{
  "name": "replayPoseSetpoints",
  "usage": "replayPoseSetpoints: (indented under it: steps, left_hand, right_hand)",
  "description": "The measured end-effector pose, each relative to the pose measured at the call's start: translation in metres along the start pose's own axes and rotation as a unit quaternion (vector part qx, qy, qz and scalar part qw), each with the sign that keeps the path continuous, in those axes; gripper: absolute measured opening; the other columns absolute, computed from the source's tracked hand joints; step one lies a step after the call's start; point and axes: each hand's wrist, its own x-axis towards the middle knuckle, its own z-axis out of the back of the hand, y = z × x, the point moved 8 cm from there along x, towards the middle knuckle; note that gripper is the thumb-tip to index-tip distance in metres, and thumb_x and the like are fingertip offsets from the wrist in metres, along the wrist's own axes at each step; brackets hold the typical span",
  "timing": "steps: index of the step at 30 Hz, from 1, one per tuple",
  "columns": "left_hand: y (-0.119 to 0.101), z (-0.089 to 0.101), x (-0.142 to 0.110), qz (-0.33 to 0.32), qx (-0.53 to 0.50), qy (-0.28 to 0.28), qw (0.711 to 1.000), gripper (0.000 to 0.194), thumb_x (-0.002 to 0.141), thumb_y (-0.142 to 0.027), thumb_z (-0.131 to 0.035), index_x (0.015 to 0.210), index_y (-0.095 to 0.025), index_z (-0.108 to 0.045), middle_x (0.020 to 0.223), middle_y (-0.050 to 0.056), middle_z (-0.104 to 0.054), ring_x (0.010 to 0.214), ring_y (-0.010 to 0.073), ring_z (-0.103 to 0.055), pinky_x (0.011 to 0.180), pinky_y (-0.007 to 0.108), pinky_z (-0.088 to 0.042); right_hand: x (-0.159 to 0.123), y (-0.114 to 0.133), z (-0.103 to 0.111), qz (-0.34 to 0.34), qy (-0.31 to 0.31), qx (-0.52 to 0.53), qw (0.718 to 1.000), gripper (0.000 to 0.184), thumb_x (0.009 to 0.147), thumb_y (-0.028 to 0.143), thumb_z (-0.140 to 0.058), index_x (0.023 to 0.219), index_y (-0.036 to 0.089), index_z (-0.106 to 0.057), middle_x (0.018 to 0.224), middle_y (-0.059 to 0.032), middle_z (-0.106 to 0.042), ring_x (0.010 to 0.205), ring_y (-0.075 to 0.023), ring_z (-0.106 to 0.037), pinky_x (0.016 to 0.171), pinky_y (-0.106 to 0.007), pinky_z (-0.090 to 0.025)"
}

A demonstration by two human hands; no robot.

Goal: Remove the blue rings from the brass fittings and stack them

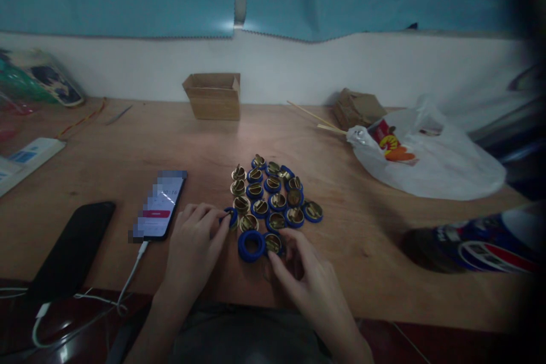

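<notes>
Pinching a blue-rimmed piece [232,216], my left hand [194,242] is beside a phone [164,205]. Past a blue ring [251,257], my right hand [307,268] grips another piece [273,243].

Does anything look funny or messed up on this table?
Nothing looks spilled. One odd one out: the thick blue ring at the cluster's near edge has an open middle, while round, blue-rimmed brass pieces have metal inside. Also, some round brass pieces along the cluster's left side show no blue rim.
</notes>
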Motion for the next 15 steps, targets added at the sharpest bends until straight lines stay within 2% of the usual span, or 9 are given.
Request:
replayPoseSetpoints:
  steps: [4, 9, 12, 15]
  left_hand:
    - [-0.005, 0.011, 0.001, -0.026, 0.012, -0.031, 0.999, 0.008, 0.088, -0.02, -0.06, 0.082, -0.02, -0.065, 0.086, 0.005, -0.069, 0.084, 0.0264, -0.058, 0.077, 0.042, -0.046]
    - [-0.024, 0.05, -0.009, -0.08, 0.016, -0.142, 0.986, 0.006, 0.09, -0.02, -0.062, 0.092, -0.021, -0.066, 0.091, 0.005, -0.071, 0.088, 0.0254, -0.061, 0.081, 0.042, -0.046]
    - [-0.041, 0.068, -0.021, -0.119, -0.009, -0.183, 0.976, 0.012, 0.088, -0.014, -0.064, 0.099, -0.02, -0.067, 0.095, 0.005, -0.071, 0.089, 0.0231, -0.062, 0.082, 0.04, -0.047]
    - [-0.058, 0.073, -0.033, -0.167, -0.051, -0.185, 0.967, 0.021, 0.087, -0.007, -0.063, 0.105, -0.017, -0.067, 0.098, 0.006, -0.071, 0.091, 0.0202, -0.064, 0.083, 0.034, -0.049]
  right_hand:
    - [-0.003, 0.0, 0.002, 0.0, 0.01, -0.006, 1.0, 0.032, 0.089, 0.033, -0.057, 0.117, 0.018, -0.054, 0.087, -0.0067, -0.068, 0.07, -0.0204, -0.066, 0.055, -0.03, -0.051]
    - [-0.009, 0.016, 0.019, 0.03, -0.02, -0.009, 0.999, 0.035, 0.086, 0.032, -0.061, 0.118, 0.022, -0.053, 0.082, -0.0039, -0.066, 0.066, -0.0201, -0.064, 0.056, -0.031, -0.051]
    - [-0.012, 0.037, 0.028, 0.055, -0.032, 0.077, 0.995, 0.026, 0.089, 0.028, -0.058, 0.114, 0.025, -0.052, 0.075, 0.0008, -0.061, 0.062, -0.0159, -0.061, 0.058, -0.027, -0.051]
    - [-0.012, 0.057, 0.024, 0.059, -0.002, 0.199, 0.978, 0.029, 0.093, 0.025, -0.052, 0.121, 0.028, -0.047, 0.077, 0.0027, -0.061, 0.066, -0.0135, -0.062, 0.06, -0.023, -0.053]
